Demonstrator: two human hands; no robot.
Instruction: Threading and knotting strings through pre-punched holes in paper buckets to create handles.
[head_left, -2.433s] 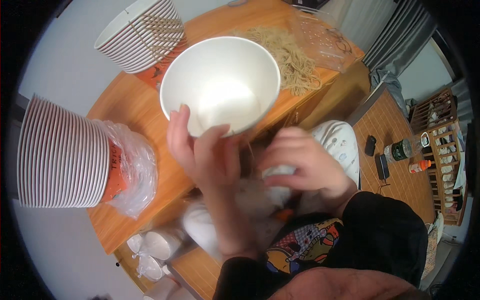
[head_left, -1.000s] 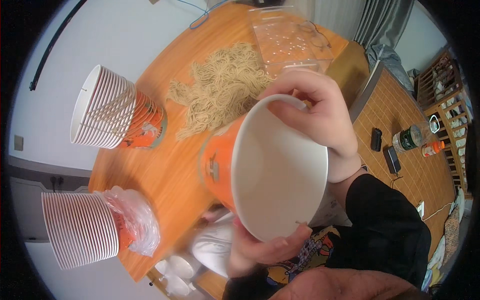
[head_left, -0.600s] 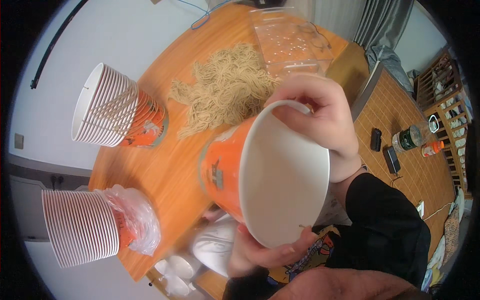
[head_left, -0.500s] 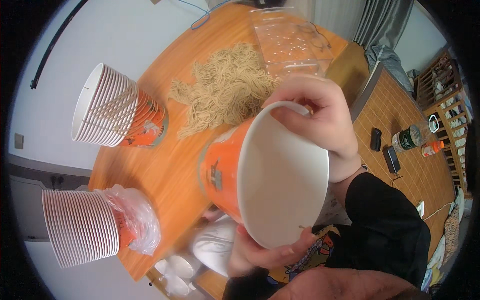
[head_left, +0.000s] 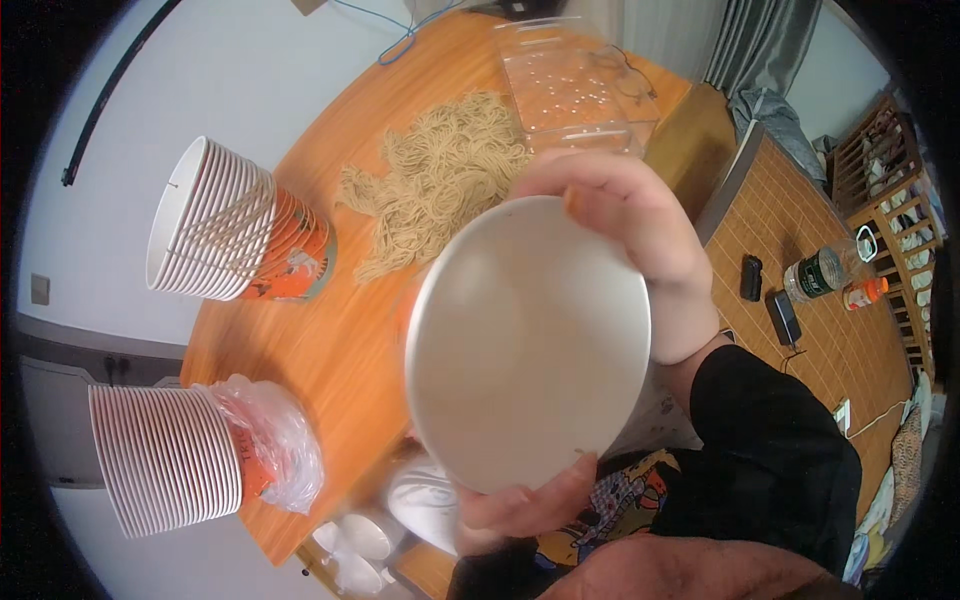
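Observation:
Between my two hands is a white-lined paper bucket [head_left: 530, 340], its wide mouth turned toward me and its orange outside almost hidden. My right hand [head_left: 635, 220] grips the upper right of the rim, the thumb at the edge. From below, my left hand [head_left: 530, 510] holds the lower rim, fingers over the edge. A short brown end, perhaps cord, shows inside the rim by the left fingertips. Beyond the bucket lies a loose heap of tan cord [head_left: 440, 180]. At the left, a stack of nested orange-and-white buckets [head_left: 225, 225] has tan cords running across its side.
A second stack of buckets [head_left: 165, 460], partly wrapped in clear plastic, lies at the lower left of the wooden table [head_left: 350, 370]. A clear tray [head_left: 570, 90] with small white pieces sits at the far end. Bottles [head_left: 820, 275] stand on a brown surface to the right.
The bucket has moved left and turned, so its mouth faces me more and less orange shows. Both hands have kept their hold on the rim.

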